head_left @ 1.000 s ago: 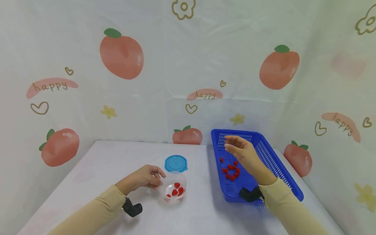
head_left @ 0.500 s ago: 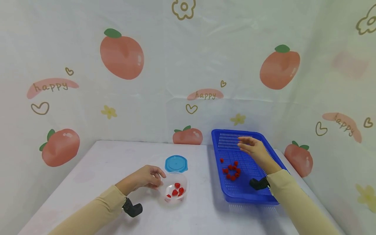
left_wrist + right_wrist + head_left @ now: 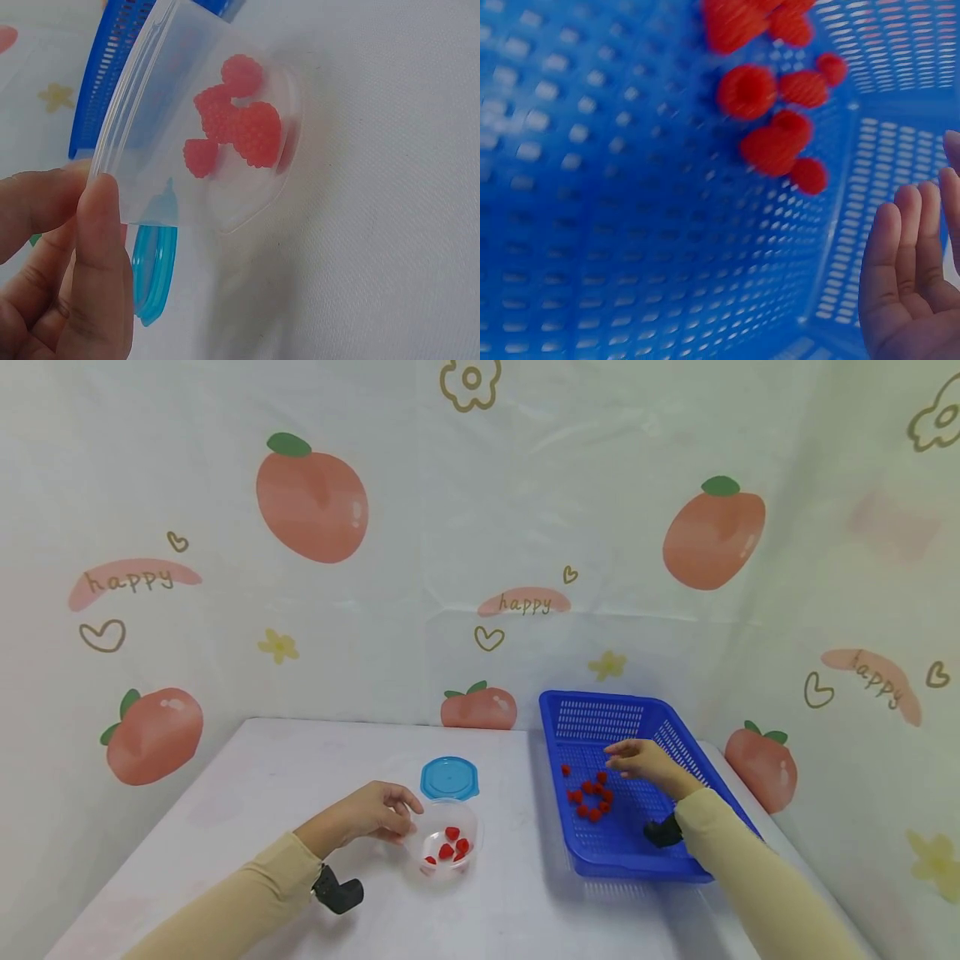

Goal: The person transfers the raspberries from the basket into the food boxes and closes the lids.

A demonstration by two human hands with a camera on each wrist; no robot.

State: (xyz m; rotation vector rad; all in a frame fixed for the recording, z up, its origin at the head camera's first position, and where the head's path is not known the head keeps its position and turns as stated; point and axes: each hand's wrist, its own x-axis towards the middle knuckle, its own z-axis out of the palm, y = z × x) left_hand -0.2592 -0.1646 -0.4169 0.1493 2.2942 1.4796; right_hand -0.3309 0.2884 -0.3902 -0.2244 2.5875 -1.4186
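My left hand pinches the rim of a clear plastic tub between thumb and fingers. Several raspberries lie on the tub's bottom. On the right stands a blue perforated basket, with a cluster of raspberries on its floor toward the left side. Over the basket, right of that cluster, hovers my right hand. In the right wrist view its fingers are nearly straight and hold nothing, apart from the berries.
A light blue lid lies on the white table just behind the tub. The basket's raised walls surround the berries under my right hand. A printed curtain hangs behind the table and at both sides.
My right hand first moves right over the basket, then comes down lower into it, near the berries. The left hand and the tub stay put.
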